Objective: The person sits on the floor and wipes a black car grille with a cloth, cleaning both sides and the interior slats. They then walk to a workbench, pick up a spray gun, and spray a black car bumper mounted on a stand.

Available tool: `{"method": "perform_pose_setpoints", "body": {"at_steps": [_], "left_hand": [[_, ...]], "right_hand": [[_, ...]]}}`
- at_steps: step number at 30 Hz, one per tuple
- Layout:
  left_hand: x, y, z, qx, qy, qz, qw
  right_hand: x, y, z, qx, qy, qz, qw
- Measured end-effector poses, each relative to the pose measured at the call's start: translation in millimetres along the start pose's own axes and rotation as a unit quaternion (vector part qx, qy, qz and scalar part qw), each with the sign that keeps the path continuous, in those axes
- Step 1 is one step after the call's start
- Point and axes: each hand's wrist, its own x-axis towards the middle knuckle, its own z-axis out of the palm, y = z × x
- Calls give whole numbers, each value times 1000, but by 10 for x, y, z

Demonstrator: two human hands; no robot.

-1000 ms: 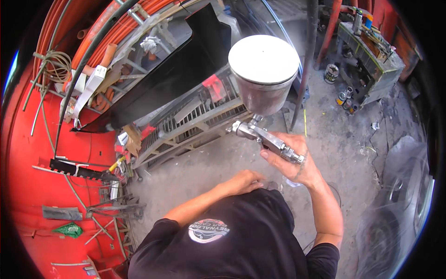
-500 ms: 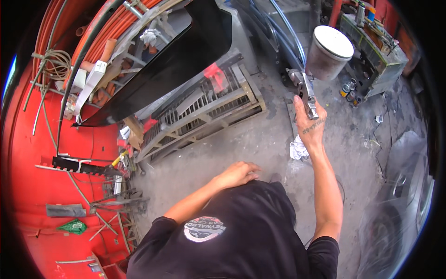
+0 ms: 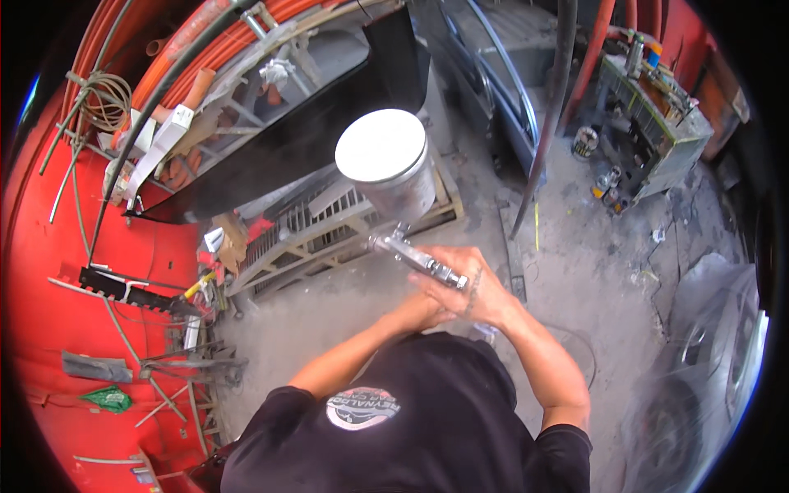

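Observation:
My right hand (image 3: 468, 283) is wrapped around the handle of a metal spray gun (image 3: 421, 261), in front of my body. On top of the gun sits a grey paint cup (image 3: 404, 191) with a white lid. The gun's nozzle end faces left toward a long black panel (image 3: 271, 152), which has a glossy surface and lies slanted across the far left; a gap separates the two. Just below the gun, my left hand (image 3: 421, 312) is close against my right hand or touching it. Its fingers are mostly hidden behind the right hand.
A slatted metal frame (image 3: 271, 271) stands below the panel. An air hose (image 3: 549, 123) hangs at the far right of centre. Beyond it is a workbench (image 3: 670, 131) with tools and cans. A plastic-covered car (image 3: 699, 361) stands at the right, a red wall (image 3: 49, 304) at the left.
My right hand has swung the spray gun left and nearer, from the far right to in front of my body. My left hand now meets it beneath the gun.

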Motion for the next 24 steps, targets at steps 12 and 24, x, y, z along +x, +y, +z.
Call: {"method": "perform_pose_setpoints", "body": {"at_steps": [12,24], "left_hand": [[-316,-460,-128,21,-117,-127,985],[-46,-426,-231,46,-139,-126,981]], "right_hand": [[318,-248,-1121,-77,301,160,937],[454,-934,-746,-123,162,23,979]]}}
